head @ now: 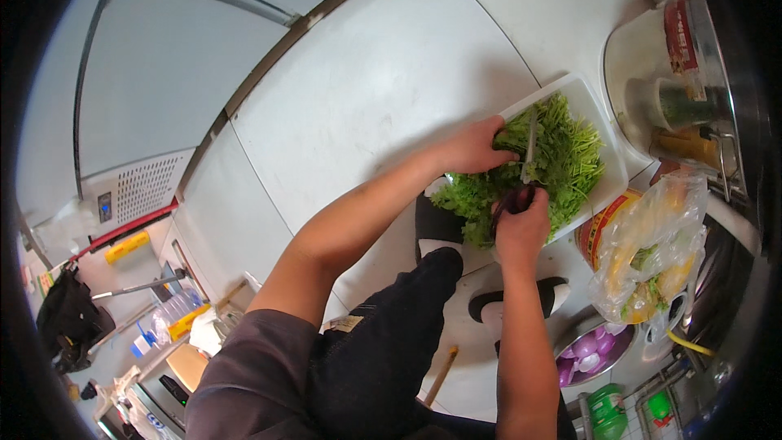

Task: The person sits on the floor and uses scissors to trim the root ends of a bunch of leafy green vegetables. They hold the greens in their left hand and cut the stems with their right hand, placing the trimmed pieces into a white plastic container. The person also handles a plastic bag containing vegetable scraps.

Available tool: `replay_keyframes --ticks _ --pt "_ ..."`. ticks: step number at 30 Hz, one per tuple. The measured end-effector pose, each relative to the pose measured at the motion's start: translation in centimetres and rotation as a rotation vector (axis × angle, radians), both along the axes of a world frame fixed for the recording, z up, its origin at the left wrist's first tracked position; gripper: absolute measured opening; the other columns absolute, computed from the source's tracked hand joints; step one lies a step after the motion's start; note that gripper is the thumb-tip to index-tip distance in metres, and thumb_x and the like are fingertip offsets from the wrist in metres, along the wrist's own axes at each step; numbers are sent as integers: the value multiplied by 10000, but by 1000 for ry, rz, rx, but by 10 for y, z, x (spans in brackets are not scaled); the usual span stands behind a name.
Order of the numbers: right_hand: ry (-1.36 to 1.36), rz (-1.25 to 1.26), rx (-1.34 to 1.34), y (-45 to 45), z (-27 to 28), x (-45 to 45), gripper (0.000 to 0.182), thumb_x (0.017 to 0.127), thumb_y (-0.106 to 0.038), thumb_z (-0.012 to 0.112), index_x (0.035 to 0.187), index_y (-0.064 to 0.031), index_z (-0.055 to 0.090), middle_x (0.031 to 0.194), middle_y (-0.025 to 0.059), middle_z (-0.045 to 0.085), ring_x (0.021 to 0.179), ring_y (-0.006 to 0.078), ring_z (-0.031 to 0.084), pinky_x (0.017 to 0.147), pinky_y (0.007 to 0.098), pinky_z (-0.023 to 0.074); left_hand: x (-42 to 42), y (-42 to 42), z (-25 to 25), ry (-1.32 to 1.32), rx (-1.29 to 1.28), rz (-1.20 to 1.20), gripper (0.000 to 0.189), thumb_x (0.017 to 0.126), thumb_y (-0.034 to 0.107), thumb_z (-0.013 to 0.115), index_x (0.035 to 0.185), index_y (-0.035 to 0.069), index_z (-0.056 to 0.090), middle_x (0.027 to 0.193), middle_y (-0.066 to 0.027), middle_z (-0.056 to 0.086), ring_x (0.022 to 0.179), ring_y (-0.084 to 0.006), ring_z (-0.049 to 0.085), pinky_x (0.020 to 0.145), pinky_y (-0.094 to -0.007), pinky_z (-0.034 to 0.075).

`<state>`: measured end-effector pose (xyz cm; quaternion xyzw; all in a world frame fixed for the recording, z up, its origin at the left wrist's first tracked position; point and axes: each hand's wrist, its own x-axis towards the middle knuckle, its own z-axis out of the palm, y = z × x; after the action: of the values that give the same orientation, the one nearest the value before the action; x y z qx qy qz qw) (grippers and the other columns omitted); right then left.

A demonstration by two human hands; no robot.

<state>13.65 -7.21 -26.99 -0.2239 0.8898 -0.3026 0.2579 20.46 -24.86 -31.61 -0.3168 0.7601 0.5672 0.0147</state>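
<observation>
A white plastic tub (609,159) on the tiled floor is heaped with leafy green herbs (565,165), their cut stems towards its far side. My left hand (479,145) rests on the leaves at the near edge, thumb and fingers around a bunch of them. In my right hand (524,226) are the dark handles of a pair of scissors (530,140), whose metal blades lie over the greens. Some leaves spill past the tub's near rim. Part of the handles is hidden by my fingers.
A bag-lined bucket (602,226) stands right of the tub, with a large metal pot (635,73) beyond. Peeled purple onions (588,351) fill a metal bowl (626,348) near a green plastic bottle (608,412). Grey cabinet doors (177,67) line the left. My feet are close below the tub.
</observation>
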Motion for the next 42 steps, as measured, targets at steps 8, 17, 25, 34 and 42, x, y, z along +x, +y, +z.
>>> replay_keyframes --ticks 8,17,25,34,42 --pt "-355 -191 -296 12 6 -31 236 870 12 767 932 -67 553 912 16 623 821 131 573 757 259 496 12 -3 -6 115 188 41 648 722 401 852 1118 4 526 1067 -187 634 970 -300 620 847 -397 502" --pt "-539 -277 -360 32 7 -62 263 851 -17 808 900 -94 562 847 -19 548 762 100 544 717 248 454 14 5 -10 191 172 12 617 746 313 853 1086 20 430 1294 -228 591 1236 -333 546 1038 -400 431" --pt "-468 -233 -414 28 9 -64 245 887 -1 761 877 -139 559 777 -49 522 643 83 504 627 242 443 16 8 -5 156 95 31 603 747 278 844 1106 32 425 1244 -227 599 1142 -346 572 974 -418 456" --pt "-612 -305 -430 22 30 -59 245 894 7 735 997 -58 523 922 74 639 843 228 695 680 312 537 9 18 12 340 -191 94 632 698 216 842 1204 40 507 981 -97 555 1038 -313 526 946 -427 432" --pt "-506 -346 -498 31 69 -56 333 862 14 766 1070 -62 517 1018 84 628 856 207 646 730 338 546 -8 24 36 458 -157 -47 411 749 172 812 1033 99 525 920 -35 555 980 -284 575 1028 -429 405"
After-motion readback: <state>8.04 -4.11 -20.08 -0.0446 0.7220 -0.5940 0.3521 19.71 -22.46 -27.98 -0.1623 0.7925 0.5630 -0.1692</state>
